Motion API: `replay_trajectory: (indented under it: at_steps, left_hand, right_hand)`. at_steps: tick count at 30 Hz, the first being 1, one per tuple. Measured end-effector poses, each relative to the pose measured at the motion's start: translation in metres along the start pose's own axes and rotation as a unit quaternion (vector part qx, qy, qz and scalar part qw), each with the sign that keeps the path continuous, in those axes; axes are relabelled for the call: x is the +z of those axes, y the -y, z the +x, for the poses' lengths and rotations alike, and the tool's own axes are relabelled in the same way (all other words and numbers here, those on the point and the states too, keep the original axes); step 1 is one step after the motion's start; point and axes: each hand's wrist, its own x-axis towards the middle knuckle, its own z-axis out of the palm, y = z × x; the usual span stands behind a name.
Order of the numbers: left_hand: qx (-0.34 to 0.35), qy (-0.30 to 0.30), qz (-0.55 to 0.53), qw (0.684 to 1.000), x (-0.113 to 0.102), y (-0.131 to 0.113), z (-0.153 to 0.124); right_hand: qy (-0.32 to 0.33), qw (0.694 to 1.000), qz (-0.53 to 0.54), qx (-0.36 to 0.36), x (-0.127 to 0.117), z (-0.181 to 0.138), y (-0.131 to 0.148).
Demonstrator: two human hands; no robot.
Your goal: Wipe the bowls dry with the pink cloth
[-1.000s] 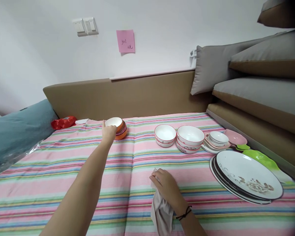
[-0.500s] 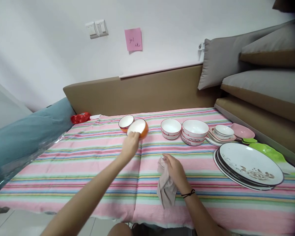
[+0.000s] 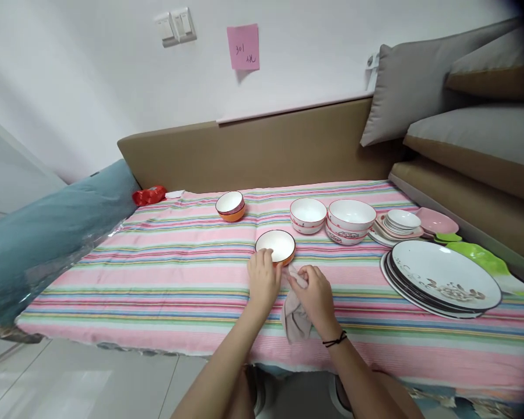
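- Trailing from the right hand [image 3: 316, 294], a pale cloth [image 3: 295, 320] is clamped in its fingers.
- A dark-rimmed bowl [image 3: 276, 241] is gripped at its near rim by the left hand's [image 3: 262, 279] fingers.
- Farther back, stacked bowls [image 3: 231, 206] are set on a striped cover [image 3: 179, 273].

A white wall [image 3: 314, 46] bearing a pair of light switches [image 3: 175, 27] and a pink note [image 3: 243, 43] rises behind a brown padded backrest [image 3: 253, 154]. Grey-and-brown cushions [image 3: 471, 131] pile up at the right, and a teal bolster [image 3: 70, 227] lies along the left side. Pale floor tiles [image 3: 96, 378] reflect light below a striped cover [image 3: 157, 262].
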Motion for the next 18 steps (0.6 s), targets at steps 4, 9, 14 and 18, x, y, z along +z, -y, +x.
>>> replay_trajectory:
  at_steps: [4,9,14,18]
  left_hand:
    - [-0.138,0.091,-0.113,0.98,-0.003,-0.008,-0.035]
    - [-0.196,0.2,-0.303,0.911,0.005,-0.018,-0.066]
    - [-0.194,0.011,-0.32,0.927,-0.018,-0.03,-0.069]
    - [-0.13,-0.082,-0.281,0.947,-0.048,-0.036,-0.067]
  right_hand:
    - [0.03,0.996,-0.081,-0.009,-0.009,-0.006,0.004]
    - [0.029,0.959,0.258,0.113,-0.027,-0.001,0.004]
    - [0.001,0.766,0.569,0.299,-0.041,-0.004,0.011]
    - [-0.023,0.704,0.644,0.299,-0.052,-0.021,0.023]
